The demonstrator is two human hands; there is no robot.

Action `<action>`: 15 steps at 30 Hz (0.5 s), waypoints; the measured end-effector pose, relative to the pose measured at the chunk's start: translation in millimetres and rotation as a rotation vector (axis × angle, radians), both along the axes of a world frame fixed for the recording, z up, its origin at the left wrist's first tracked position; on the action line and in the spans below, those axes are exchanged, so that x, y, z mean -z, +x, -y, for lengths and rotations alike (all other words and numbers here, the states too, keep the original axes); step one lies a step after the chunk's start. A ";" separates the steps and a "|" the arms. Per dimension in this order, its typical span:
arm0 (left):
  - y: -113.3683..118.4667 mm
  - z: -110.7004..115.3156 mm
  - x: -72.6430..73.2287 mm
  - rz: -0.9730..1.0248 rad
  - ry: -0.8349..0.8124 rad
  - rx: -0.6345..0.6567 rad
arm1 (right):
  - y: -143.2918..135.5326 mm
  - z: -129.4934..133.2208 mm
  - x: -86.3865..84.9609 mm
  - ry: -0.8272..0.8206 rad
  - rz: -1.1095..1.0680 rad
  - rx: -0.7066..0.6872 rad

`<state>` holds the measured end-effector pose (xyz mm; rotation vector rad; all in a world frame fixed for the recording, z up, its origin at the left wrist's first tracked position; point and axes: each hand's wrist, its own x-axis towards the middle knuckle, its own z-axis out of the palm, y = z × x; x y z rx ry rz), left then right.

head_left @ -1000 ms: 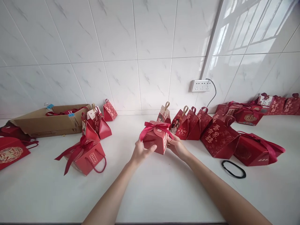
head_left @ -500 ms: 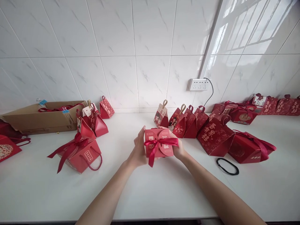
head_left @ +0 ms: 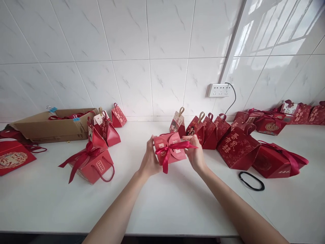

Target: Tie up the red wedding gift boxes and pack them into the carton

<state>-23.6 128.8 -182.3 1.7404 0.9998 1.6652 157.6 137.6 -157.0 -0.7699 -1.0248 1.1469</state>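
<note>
A small red gift box (head_left: 162, 139) with gold lettering and a dark red ribbon bow (head_left: 169, 149) is held up above the white table, its top facing me. My left hand (head_left: 149, 157) grips its left side, fingers partly hidden behind it. At the box's right side is my right hand (head_left: 196, 154), fingers stretched toward the upper right corner with a gap between palm and box. One ribbon end crosses in front of this hand. Whether its fingertips touch the box, I cannot tell.
Several red gift boxes (head_left: 238, 147) stand to the right, with a black elastic loop (head_left: 251, 181) before them. On the left are a ribboned box with a rope handle (head_left: 98, 166), more small boxes and a cardboard carton (head_left: 58, 133). Behind is a tiled wall with a power strip (head_left: 220, 90).
The box has risen slightly and tilted, its right side higher. My right hand has loosened and moved a little away from the box's side. The view has turned slightly left.
</note>
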 end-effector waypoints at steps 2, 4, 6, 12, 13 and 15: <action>-2.0 -2.0 1.9 -0.049 0.046 -0.038 | 2.8 0.1 -3.8 0.059 0.003 0.046; -3.8 -4.6 4.2 -0.085 0.068 -0.058 | 4.9 0.9 -5.3 0.146 0.076 0.067; -5.4 -7.1 6.5 -0.112 0.035 -0.042 | 4.4 2.5 -4.6 0.172 0.206 0.060; -9.6 -5.5 2.8 -0.138 -0.115 0.125 | -3.4 1.9 4.8 0.136 0.533 -0.007; -10.0 -3.9 0.3 -0.145 -0.148 0.195 | -3.4 0.7 6.3 0.144 0.549 0.003; -10.1 -0.9 -4.7 -0.133 -0.216 0.314 | -2.1 -1.6 8.3 0.159 0.552 0.035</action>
